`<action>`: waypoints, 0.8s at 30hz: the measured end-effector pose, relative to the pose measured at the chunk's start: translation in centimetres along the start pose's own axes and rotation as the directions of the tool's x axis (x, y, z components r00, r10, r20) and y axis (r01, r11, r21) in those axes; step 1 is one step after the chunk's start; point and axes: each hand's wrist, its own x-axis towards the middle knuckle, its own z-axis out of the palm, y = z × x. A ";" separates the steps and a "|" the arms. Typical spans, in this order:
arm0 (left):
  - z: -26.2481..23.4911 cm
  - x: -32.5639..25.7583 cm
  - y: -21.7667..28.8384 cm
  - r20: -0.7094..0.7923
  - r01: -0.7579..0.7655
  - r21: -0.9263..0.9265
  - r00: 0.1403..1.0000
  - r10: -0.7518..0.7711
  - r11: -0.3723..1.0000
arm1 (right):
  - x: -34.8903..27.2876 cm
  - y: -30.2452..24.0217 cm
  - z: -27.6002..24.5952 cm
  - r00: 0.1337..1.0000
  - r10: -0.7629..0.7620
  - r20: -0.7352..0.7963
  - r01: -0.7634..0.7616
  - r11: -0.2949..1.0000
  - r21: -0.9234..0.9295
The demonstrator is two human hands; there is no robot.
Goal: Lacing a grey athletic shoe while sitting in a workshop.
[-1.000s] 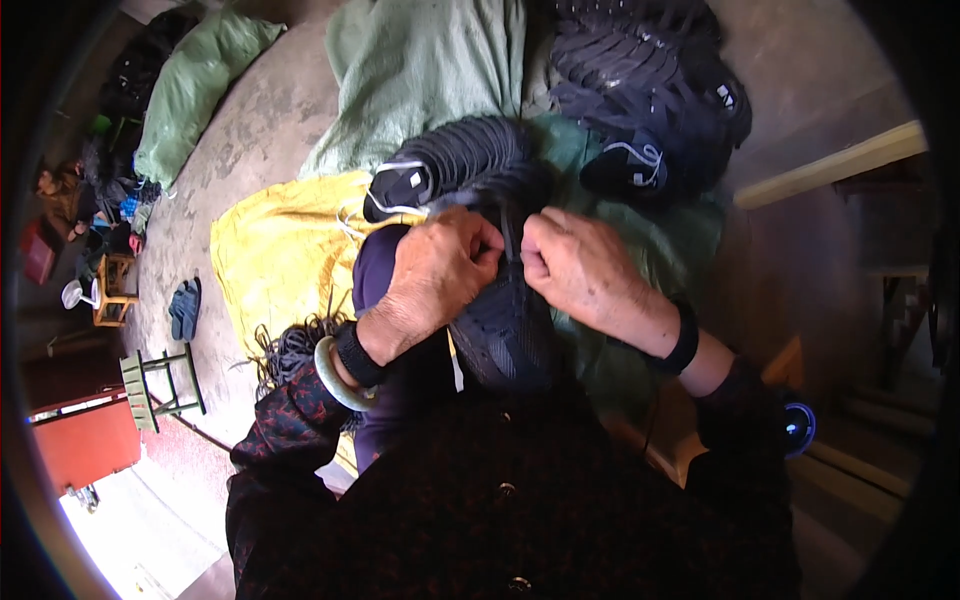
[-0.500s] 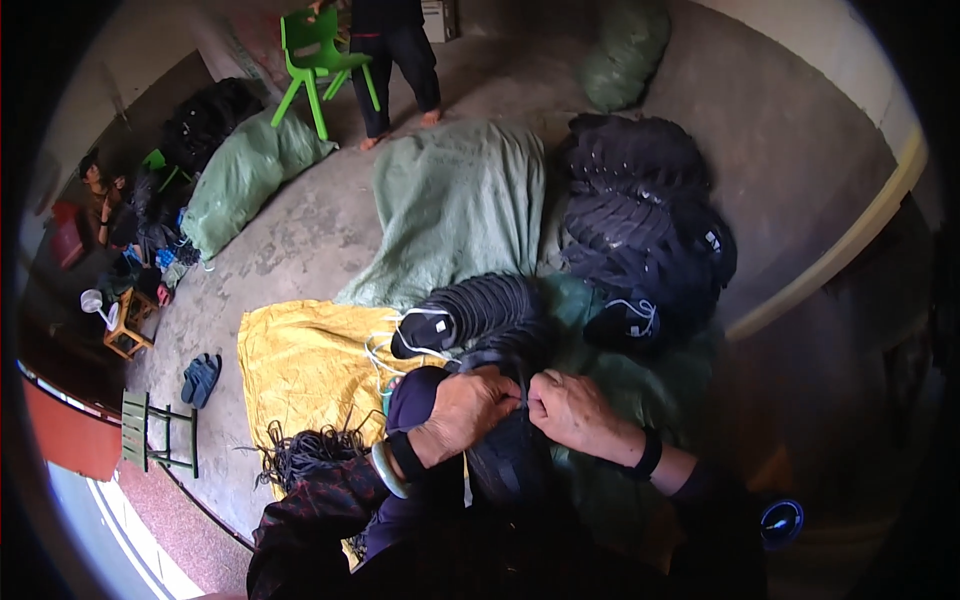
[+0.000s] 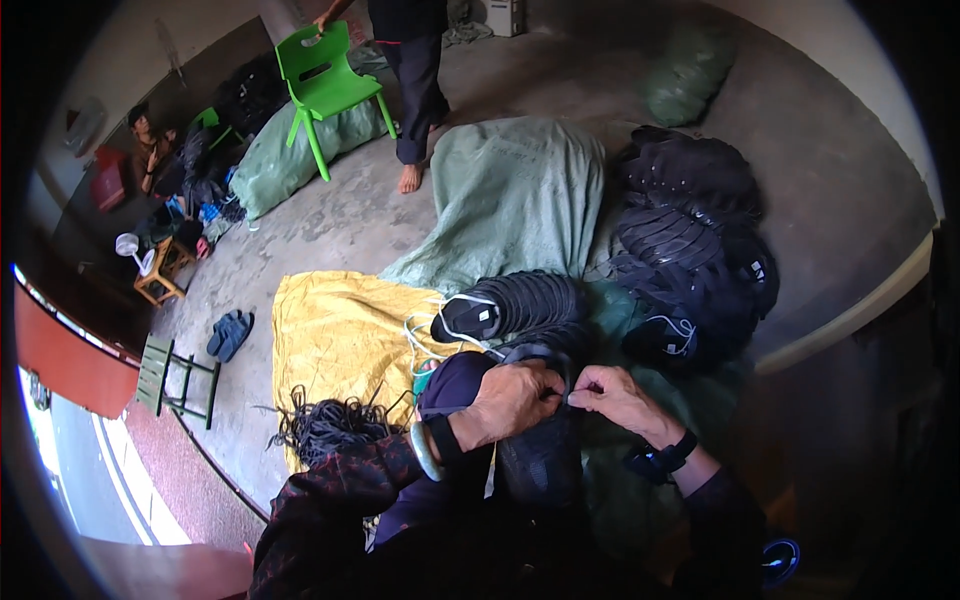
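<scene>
- The left hand (image 3: 508,400) and the right hand (image 3: 618,396) meet at the lower middle of the frame, fingertips pinched together on the top edge of a dark shoe upper (image 3: 540,455) — a soft, mesh-like black piece lying in the person's lap.
- Both hands are curled nearly closed around that edge; what small thing, if any, sits between the fingertips is too small to make out.
- A pale jade-coloured bangle (image 3: 424,450) rings the left wrist, a black watch (image 3: 668,458) the right.
- Just above the hands lies a ribbed stack of black uppers (image 3: 525,305), one end showing a white outline.
- More black uppers are heaped in a pile (image 3: 690,240) at the upper right, their shapes blurring together.
- A crinkled yellow sack (image 3: 340,345) spreads on the concrete floor (image 3: 330,240) at centre left, with a tangle of black laces (image 3: 325,425) at its lower edge.
- A green sack (image 3: 515,195) lies behind — its far end runs under the pile.
</scene>
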 end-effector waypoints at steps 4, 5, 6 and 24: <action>0.3 -0.1 -0.5 -0.001 -0.031 -0.052 1.000 0.031 0.998 | -0.2 0.2 0.5 1.000 0.027 0.008 -0.028 0.990 0.138; 0.5 -0.2 -0.6 -0.021 -0.067 -0.049 0.998 0.066 0.997 | -0.2 0.4 0.5 0.999 0.031 0.018 -0.033 0.989 0.141; 0.5 -0.3 -0.7 -0.040 -0.103 -0.045 0.994 0.101 0.994 | -0.1 0.5 0.4 0.998 0.031 0.050 -0.037 0.991 0.132; -13.4 -10.1 -14.5 -0.457 0.308 -0.151 0.821 -0.343 0.939 | 0.5 -0.8 -1.7 0.977 0.045 0.208 -0.049 0.999 0.013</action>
